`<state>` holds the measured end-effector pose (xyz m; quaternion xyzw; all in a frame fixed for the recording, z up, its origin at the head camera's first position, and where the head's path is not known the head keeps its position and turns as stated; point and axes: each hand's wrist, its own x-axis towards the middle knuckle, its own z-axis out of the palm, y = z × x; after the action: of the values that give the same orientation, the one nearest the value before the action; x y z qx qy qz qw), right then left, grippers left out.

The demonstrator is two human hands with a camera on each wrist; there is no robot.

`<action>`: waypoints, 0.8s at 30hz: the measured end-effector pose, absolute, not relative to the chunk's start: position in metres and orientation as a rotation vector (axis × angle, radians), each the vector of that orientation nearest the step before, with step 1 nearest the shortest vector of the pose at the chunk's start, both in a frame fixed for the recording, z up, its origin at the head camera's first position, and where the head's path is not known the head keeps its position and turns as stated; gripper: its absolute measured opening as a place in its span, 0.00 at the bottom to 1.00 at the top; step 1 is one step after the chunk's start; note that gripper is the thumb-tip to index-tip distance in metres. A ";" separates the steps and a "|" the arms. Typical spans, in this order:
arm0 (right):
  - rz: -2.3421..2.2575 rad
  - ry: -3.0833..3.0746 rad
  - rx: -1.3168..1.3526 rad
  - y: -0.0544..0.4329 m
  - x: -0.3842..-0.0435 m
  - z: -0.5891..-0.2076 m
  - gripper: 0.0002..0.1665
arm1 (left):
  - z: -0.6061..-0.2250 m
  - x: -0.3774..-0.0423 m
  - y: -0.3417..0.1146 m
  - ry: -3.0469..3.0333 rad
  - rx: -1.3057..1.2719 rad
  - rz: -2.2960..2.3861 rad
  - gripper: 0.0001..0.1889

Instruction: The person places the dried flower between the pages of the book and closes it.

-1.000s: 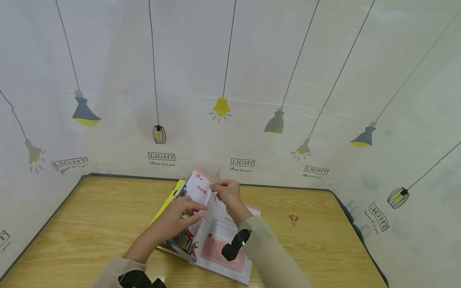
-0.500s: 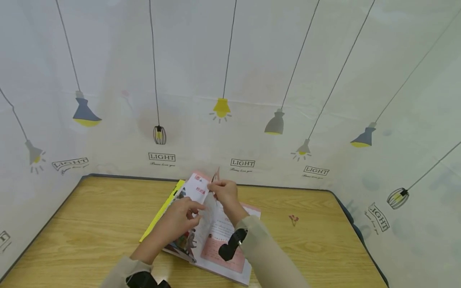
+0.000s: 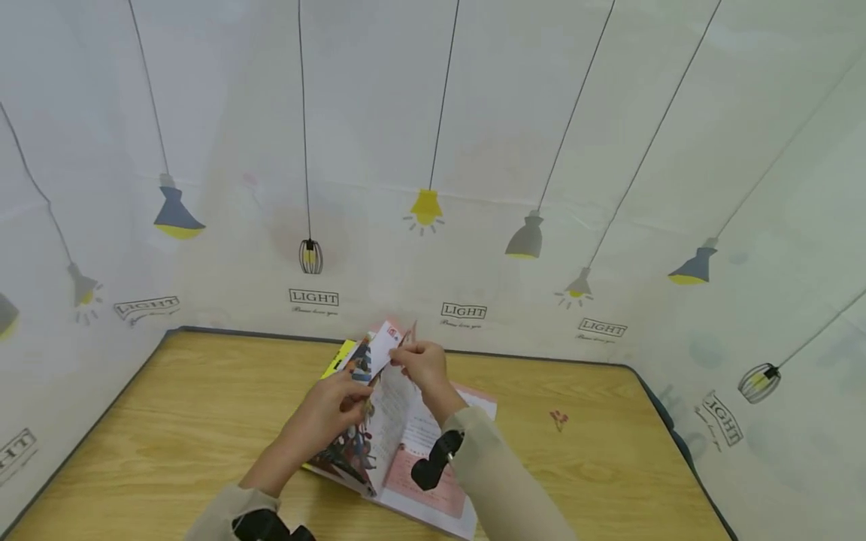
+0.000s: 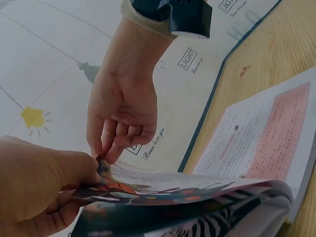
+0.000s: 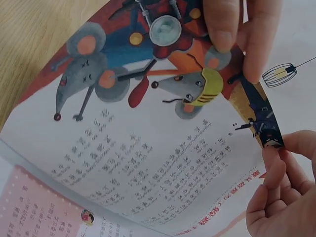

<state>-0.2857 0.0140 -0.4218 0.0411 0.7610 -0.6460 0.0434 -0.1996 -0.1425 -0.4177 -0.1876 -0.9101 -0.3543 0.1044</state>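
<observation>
An open picture book (image 3: 436, 481) lies tilted on the table, its right page white with a pink text box. One page (image 5: 148, 163), printed with grey cartoon mice and lines of text, stands lifted and curved above the spine. My right hand (image 3: 426, 372) pinches this page's far corner between thumb and fingers. In the left wrist view my left hand (image 4: 39, 182) has its thumb on top of the page edge and its fingers underneath, close to the right fingertips. Beneath the lifted page, other pages with a zebra-stripe picture (image 4: 207, 228) show.
A yellow cover or book edge (image 3: 338, 359) shows under the book's left side. The wooden table (image 3: 169, 421) has a dark rim and meets a pale wall cloth (image 3: 365, 150) printed with lamps. A small red flower mark (image 3: 558, 419) is on the table's right.
The left hand's fingers have closed on the page edge. The left side of the book has lifted and curved, showing less of the white titled page. The head view has shifted slightly.
</observation>
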 end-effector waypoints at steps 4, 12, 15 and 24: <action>-1.914 2.346 0.073 0.018 -0.287 -0.422 0.09 | -0.424 -0.202 -0.149 -2.665 -0.540 -1.022 0.13; -1.814 2.357 -0.041 0.036 -0.290 -0.426 0.13 | -0.436 -0.207 -0.167 -2.722 -0.434 -1.044 0.12; -1.792 2.356 -0.062 0.047 -0.290 -0.428 0.15 | -0.444 -0.209 -0.174 -2.737 -0.422 -1.067 0.11; -1.721 2.387 0.003 0.085 -0.290 -0.437 0.16 | -0.475 -0.212 -0.199 -2.811 -0.348 -1.197 0.10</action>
<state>-0.2896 0.0850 -0.4375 0.0009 0.8070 -0.5821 0.0993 -0.2117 -0.1986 -0.4747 -0.1132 -0.9136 -0.3891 0.0334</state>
